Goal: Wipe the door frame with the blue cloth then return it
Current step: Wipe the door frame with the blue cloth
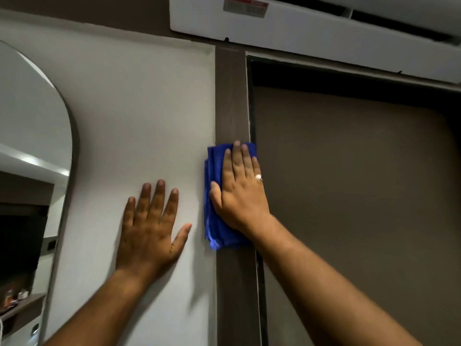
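Your two forearms come up from the bottom edge, nearest to the camera, and they reach to the wall in front of you. Your left hand [149, 228] lies flat on the white wall [139, 108], fingers spread and holding nothing; I judge you put it there only to steady your body while you reach high. Your right hand [239, 191] is also flat, the palm and the straight fingers pressing the blue cloth [212, 221] against the door frame [232, 96]. It does not clench the cloth, it pins it to the wood, so the whole palm can give pressure. The cloth is folded into a long pad that is a little wider than the brown upright of the frame, so it covers the face of the frame and spills a bit over the wall side. Your hands are apart, each one on its own surface.

The door [349, 196] at the right looks closed. Above the frame hangs a white air conditioner [299, 23], and at the far left a mirror [32, 121] stands on the wall.

The frame continues above and below the cloth, so I think the wiping is in the middle and the return of the cloth is not yet near
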The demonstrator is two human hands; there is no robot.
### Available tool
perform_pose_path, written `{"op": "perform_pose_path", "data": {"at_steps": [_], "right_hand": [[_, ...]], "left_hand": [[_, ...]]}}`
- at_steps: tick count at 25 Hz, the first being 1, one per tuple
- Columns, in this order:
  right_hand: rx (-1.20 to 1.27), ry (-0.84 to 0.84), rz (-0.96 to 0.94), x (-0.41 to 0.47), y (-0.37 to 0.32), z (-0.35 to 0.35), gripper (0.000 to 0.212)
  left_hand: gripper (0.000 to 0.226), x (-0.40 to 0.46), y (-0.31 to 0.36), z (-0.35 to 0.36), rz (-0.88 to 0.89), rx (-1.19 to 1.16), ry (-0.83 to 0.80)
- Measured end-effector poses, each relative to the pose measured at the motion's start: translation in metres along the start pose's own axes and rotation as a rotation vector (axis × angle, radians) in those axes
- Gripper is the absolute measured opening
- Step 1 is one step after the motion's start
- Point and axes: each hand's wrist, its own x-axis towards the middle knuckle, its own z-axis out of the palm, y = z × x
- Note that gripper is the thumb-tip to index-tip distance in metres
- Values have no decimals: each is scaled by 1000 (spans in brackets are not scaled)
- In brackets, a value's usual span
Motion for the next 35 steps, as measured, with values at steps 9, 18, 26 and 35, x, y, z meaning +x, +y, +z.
{"op": "perform_pose_path", "data": {"at_steps": [9, 18, 26, 35], "right_hand": [[40, 118, -41, -69, -7, 30, 75], [68, 40, -21, 58, 12, -11, 76], [77, 155, -99, -45, 6, 25, 78], [80, 123, -68, 112, 24, -24, 76]], "left_hand": [[77, 10, 0, 1, -20, 27, -5], [80, 36, -4, -1, -119, 1, 35], [81, 36, -2, 1, -107, -5, 55], [78, 35, -2, 1, -126, 12, 45]]}}
